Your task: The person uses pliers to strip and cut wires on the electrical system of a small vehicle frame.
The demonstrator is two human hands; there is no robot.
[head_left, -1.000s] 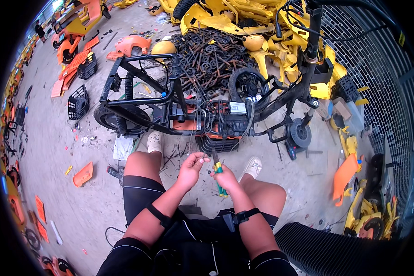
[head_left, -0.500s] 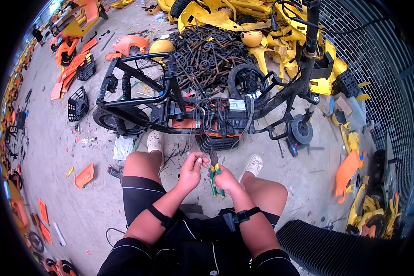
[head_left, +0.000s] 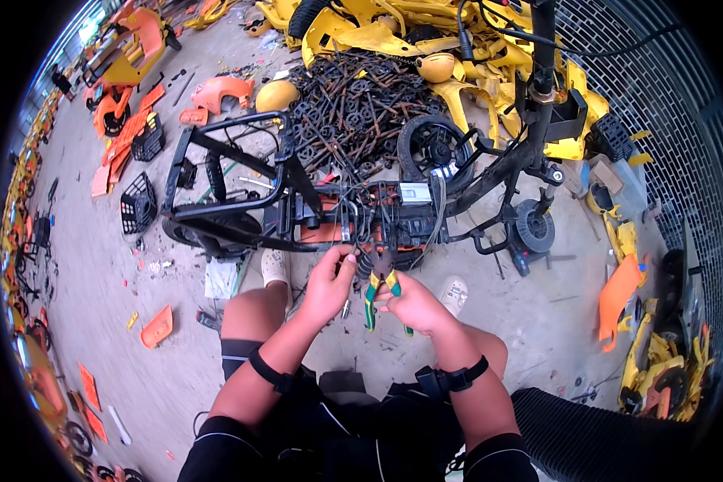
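A stripped black scooter frame (head_left: 217,210) lies across in front of me, with bundles of grey and black wires (head_left: 361,210) at its middle. In my right hand (head_left: 416,304) is a pair of pliers (head_left: 371,299) with green and yellow handles. The handles are spread, and the dark jaws point away from me toward the wires at the frame's near edge. My left hand (head_left: 329,283) is just left of the pliers, thumb and fingers pinched together by the wires. What it pinches is too small to make out.
Beyond the frame is a heap of rusty metal parts (head_left: 353,104), backed by yellow body panels (head_left: 369,36). A loose wheel (head_left: 435,149) leans behind the frame. Black crates (head_left: 139,203) and orange panels (head_left: 157,326) lie to the left. A ribbed black object (head_left: 570,430) is close at my right.
Both hands and the pliers have moved forward to the wires on the frame. The pliers' handles have spread wider. My view has shifted slightly.
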